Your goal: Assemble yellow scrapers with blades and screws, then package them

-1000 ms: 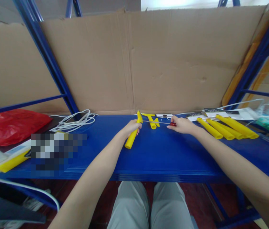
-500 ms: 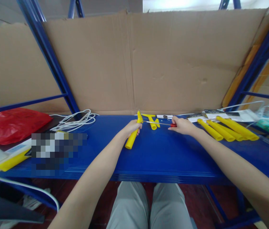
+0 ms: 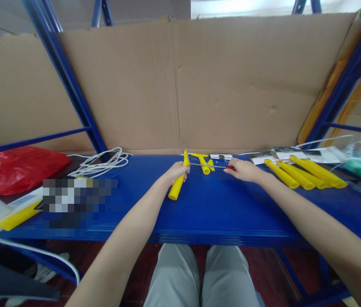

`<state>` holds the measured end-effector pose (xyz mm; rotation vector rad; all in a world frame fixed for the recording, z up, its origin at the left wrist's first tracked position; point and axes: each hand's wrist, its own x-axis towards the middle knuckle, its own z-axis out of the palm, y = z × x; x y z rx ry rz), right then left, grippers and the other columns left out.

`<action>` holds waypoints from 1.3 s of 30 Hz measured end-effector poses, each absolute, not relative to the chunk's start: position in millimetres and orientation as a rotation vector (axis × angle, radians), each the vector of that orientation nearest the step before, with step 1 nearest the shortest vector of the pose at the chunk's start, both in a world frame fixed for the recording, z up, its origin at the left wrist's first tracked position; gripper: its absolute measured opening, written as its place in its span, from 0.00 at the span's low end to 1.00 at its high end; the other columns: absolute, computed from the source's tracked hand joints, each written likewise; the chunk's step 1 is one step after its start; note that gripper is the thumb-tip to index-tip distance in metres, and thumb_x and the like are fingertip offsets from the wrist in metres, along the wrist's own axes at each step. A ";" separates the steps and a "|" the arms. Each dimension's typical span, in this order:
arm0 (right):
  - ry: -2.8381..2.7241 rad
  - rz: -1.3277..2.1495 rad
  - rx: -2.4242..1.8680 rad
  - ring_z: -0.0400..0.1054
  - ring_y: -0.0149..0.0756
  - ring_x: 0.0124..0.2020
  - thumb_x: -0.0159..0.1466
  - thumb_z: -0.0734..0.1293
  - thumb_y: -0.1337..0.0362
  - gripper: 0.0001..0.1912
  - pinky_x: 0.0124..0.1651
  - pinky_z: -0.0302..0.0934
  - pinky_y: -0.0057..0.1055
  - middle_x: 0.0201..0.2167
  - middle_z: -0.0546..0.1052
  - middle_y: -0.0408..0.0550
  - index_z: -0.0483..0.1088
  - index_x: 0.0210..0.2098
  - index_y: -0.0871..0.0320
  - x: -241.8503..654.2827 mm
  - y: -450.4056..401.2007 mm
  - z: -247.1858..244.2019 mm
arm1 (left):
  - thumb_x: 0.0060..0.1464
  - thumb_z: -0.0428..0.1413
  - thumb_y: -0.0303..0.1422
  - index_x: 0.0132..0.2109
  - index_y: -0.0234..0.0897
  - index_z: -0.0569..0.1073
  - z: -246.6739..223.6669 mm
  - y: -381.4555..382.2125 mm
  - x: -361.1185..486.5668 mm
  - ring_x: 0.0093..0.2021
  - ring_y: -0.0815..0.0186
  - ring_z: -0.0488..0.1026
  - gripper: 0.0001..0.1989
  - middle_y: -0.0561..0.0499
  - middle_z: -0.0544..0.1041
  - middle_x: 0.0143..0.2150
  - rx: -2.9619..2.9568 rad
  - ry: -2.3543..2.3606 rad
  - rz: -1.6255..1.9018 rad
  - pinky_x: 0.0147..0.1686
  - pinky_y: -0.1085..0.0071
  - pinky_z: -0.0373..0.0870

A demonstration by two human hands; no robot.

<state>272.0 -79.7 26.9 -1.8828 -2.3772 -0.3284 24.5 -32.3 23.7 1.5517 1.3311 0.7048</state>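
Note:
My left hand (image 3: 177, 171) is closed around a yellow plastic handle (image 3: 176, 189) with a hollow tube grip, holding it tilted above the blue bench. In my right hand (image 3: 244, 169) is a screwdriver (image 3: 209, 165), its red grip mostly covered by my fingers. The long metal shaft runs level to the left, and its tip meets the neck of the yellow handle beside my left fingers. Behind the shaft lie a second yellow handle with a T-shaped head (image 3: 205, 167) and a small yellow piece (image 3: 211, 165).
Several yellow handles (image 3: 301, 175) lie at the right near white-and-black packages (image 3: 298, 152). A coiled white cable (image 3: 113, 162) and a red plastic bag (image 3: 20, 164) lie at the left, near a blurred-out patch. Cardboard (image 3: 225, 85) stands behind the blue bench (image 3: 218, 209).
My right hand has shifted slightly left, and its fingers cover more of the screwdriver's red grip. The left hand and its yellow handle stay nearly in place, with the handle turned very slightly.

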 end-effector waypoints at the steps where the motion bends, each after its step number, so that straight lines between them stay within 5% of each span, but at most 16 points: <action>1: -2.367 -0.359 -1.880 0.70 0.39 0.35 0.65 0.56 0.56 0.14 0.33 0.57 0.30 0.39 0.75 0.55 0.67 0.35 0.59 272.4 -79.6 26.3 | 0.43 0.48 0.20 0.33 0.35 0.62 23.6 -31.9 24.4 0.13 0.73 0.59 0.09 0.59 0.61 0.14 1.551 1.330 0.707 0.16 0.77 0.60; 8: -2.328 -0.350 -1.935 0.69 0.38 0.29 0.60 0.62 0.56 0.12 0.27 0.53 0.29 0.31 0.76 0.50 0.63 0.37 0.58 274.2 -82.2 27.6 | 0.43 0.48 0.21 0.31 0.36 0.62 20.6 -28.9 24.3 0.13 0.72 0.59 0.07 0.57 0.62 0.13 1.560 1.313 0.693 0.15 0.76 0.60; 16: -2.377 -0.278 -1.852 0.70 0.38 0.31 0.65 0.55 0.54 0.17 0.32 0.56 0.30 0.31 0.76 0.52 0.67 0.30 0.58 275.8 -79.9 27.8 | 0.42 0.49 0.20 0.33 0.35 0.63 21.6 -28.6 23.7 0.13 0.72 0.59 0.09 0.58 0.62 0.14 1.557 1.322 0.709 0.16 0.77 0.60; 25: -2.307 -0.166 -1.877 0.65 0.34 0.24 0.57 0.64 0.54 0.12 0.25 0.52 0.28 0.24 0.73 0.47 0.63 0.31 0.57 277.8 -76.6 23.3 | 0.42 0.49 0.21 0.32 0.36 0.62 20.1 -28.2 23.0 0.13 0.71 0.60 0.08 0.58 0.62 0.13 1.581 1.317 0.709 0.16 0.76 0.59; 32: -2.383 0.140 -1.667 0.64 0.34 0.24 0.62 0.53 0.47 0.24 0.28 0.55 0.29 0.22 0.71 0.47 0.63 0.22 0.57 283.6 -70.2 19.6 | 0.42 0.49 0.21 0.33 0.35 0.63 19.7 -27.0 22.2 0.13 0.71 0.60 0.09 0.58 0.62 0.14 1.561 1.326 0.726 0.16 0.76 0.59; 39: -2.202 0.203 -1.824 0.65 0.32 0.21 0.54 0.65 0.52 0.14 0.24 0.55 0.27 0.23 0.72 0.45 0.61 0.26 0.56 281.4 -73.0 19.7 | 0.43 0.48 0.21 0.33 0.36 0.62 21.3 -29.6 23.7 0.13 0.72 0.60 0.09 0.58 0.62 0.14 1.571 1.317 0.712 0.15 0.76 0.59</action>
